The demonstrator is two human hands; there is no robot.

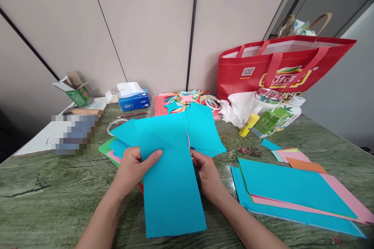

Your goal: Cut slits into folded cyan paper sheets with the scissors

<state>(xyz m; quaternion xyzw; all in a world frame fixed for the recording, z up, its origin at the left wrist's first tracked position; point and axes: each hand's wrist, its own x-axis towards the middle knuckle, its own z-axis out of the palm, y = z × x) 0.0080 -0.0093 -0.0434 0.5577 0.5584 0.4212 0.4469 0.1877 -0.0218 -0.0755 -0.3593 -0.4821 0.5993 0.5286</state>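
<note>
1 L hand [130, 167], 1 R hand [208, 173], 1 pr scissors [198, 177], 1 glue stick [249, 125], 1 tissue box [133, 102], 1 red bag [233, 77], 1 open grn box [78, 95], 1 desk [43, 198]; paper sheets [172, 186] overlap, can't ct.

The right hand [206, 171] covers most of the scissors [198, 177]; the left hand [133, 167] has its fingertips, thumb aside, hidden behind the blue sheet [172, 179]. Near the table's [52, 198] left edge, pixelation masks an object [76, 134]. The table's near edge and both forearms [101, 218] are cut off.

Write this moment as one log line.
left hand: holds blue paper | right hand: holds scissors against it | table: paper stack, glue stick
</note>
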